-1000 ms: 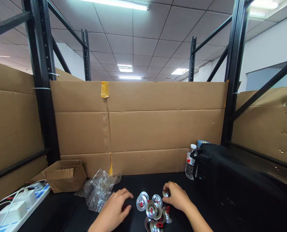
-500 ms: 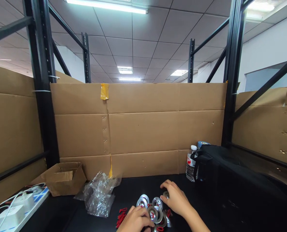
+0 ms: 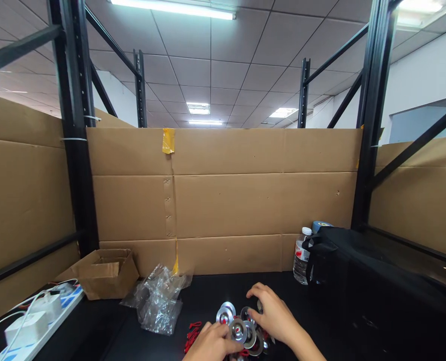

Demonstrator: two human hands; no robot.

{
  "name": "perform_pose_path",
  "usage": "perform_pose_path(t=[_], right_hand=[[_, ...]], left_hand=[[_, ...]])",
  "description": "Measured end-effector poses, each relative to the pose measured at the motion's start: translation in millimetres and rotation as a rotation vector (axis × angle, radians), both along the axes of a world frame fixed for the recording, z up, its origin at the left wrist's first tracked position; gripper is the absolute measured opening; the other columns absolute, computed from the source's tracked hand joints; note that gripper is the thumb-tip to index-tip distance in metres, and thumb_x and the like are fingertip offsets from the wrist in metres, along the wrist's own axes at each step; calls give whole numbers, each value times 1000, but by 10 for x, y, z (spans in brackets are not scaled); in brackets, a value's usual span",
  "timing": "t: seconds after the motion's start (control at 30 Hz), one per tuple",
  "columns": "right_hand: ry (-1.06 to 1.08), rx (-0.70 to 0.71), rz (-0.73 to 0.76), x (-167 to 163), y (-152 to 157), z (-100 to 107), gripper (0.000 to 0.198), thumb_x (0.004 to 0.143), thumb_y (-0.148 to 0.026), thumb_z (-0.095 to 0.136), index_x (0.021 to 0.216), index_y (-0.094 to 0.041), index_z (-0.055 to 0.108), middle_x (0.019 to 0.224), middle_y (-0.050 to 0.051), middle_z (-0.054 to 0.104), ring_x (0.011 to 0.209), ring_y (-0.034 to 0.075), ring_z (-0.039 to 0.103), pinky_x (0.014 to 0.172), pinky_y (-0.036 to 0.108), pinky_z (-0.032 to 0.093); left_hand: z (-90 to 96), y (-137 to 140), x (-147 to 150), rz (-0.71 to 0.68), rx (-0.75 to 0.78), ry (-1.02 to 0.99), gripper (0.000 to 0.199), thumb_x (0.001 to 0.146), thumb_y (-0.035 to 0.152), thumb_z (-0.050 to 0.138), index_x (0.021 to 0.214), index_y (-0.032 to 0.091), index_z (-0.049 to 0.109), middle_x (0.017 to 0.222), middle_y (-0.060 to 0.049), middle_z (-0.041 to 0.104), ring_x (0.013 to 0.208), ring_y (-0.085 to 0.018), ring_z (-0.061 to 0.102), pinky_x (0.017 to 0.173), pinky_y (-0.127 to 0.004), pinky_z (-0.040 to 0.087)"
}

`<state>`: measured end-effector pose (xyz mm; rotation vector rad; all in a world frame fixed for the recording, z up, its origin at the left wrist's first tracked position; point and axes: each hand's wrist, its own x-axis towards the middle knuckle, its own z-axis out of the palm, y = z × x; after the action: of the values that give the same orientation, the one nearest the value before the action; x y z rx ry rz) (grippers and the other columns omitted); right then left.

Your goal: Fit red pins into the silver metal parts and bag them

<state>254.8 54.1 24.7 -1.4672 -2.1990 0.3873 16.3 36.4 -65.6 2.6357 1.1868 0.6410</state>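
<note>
Several shiny silver round metal pieces [image 3: 224, 315] with red centres lie in a cluster on the black table. My left hand [image 3: 213, 342] is at the cluster's near left, its fingers curled beside one round metal piece [image 3: 238, 331]; its fingertips are partly hidden. My right hand [image 3: 273, 313] curves over the right side. Another round piece [image 3: 260, 306] shows between its thumb and fingers, partly covered, and the thumb tip touches a tilted piece [image 3: 247, 314]. Bundles of red cord [image 3: 193, 335] lie left of the cluster, with more red cord among the pieces.
A crumpled clear plastic bag [image 3: 161, 303] and an open cardboard box [image 3: 108, 276] sit to the left, near a white power strip [image 3: 57, 328]. A water bottle [image 3: 301, 258] and a large black bag [image 3: 377, 296] stand right. Cardboard panels [image 3: 226, 205] wall the back.
My right hand has moved left, closer to the cluster, with its thumb now at a piece that stood apart from it. The view has turned slightly left.
</note>
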Motion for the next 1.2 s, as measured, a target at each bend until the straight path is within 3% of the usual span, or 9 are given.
perform_pose_path(t=[0.17, 0.33, 0.47, 0.6, 0.7, 0.83, 0.97, 1.2], right_hand=[[39, 5, 36, -25, -38, 22, 29, 81, -28, 64, 109, -27, 70, 118, 4, 65, 113, 24, 60, 94, 32, 46], [111, 2, 104, -60, -93, 85, 28, 79, -23, 63, 106, -26, 70, 115, 5, 66, 112, 24, 60, 98, 32, 44], [194, -38, 267, -91, -176, 191, 34, 76, -18, 65, 109, -25, 72, 114, 5, 67, 110, 22, 61, 98, 30, 44], [197, -109, 456, -163, -262, 234, 54, 66, -28, 81, 119, -28, 71, 116, 4, 68, 106, 24, 63, 96, 31, 44], [183, -111, 431, -259, -294, 190, 60, 61, -32, 87, 119, -28, 71, 106, 3, 72, 96, 24, 65, 89, 29, 45], [188, -51, 358, -372, -285, 91, 47, 60, -36, 89, 104, -27, 75, 89, -1, 72, 80, 19, 62, 76, 26, 41], [173, -11, 348, -406, -267, -3, 28, 65, -30, 85, 90, -23, 74, 87, -1, 71, 78, 17, 59, 75, 25, 40], [259, -71, 439, -411, -275, 5, 31, 64, -37, 86, 89, -22, 75, 84, -3, 71, 75, 16, 60, 70, 22, 43]], left_hand=[[56, -51, 37, 13, -55, -23, 39, 87, 70, 57, 102, 41, 78, 98, -4, 72, 97, -25, 63, 79, -31, 40], [158, -103, 76, 10, -96, -52, 39, 85, 72, 60, 89, 38, 80, 100, -4, 69, 100, -24, 60, 83, -32, 37], [268, -128, 82, -26, -120, -5, 29, 89, 59, 65, 88, 33, 77, 104, -2, 69, 103, -23, 57, 84, -32, 35], [401, -188, 63, 80, -47, -48, 10, 92, 35, 67, 95, 27, 70, 111, -3, 66, 105, -23, 55, 86, -32, 35], [477, -244, 49, 158, 35, -140, 8, 92, 23, 60, 97, 25, 66, 113, -4, 63, 105, -22, 54, 88, -33, 37], [514, -278, 40, 182, 102, -202, 7, 92, 25, 59, 92, 24, 66, 108, -6, 62, 103, -23, 55, 87, -34, 41], [524, -269, 7, 168, 104, -215, 10, 92, 27, 58, 93, 24, 68, 107, -8, 63, 103, -25, 56, 88, -36, 43], [571, -285, -9, 189, 111, -241, 16, 95, 36, 56, 93, 25, 67, 104, -8, 64, 101, -25, 58, 89, -37, 44]])
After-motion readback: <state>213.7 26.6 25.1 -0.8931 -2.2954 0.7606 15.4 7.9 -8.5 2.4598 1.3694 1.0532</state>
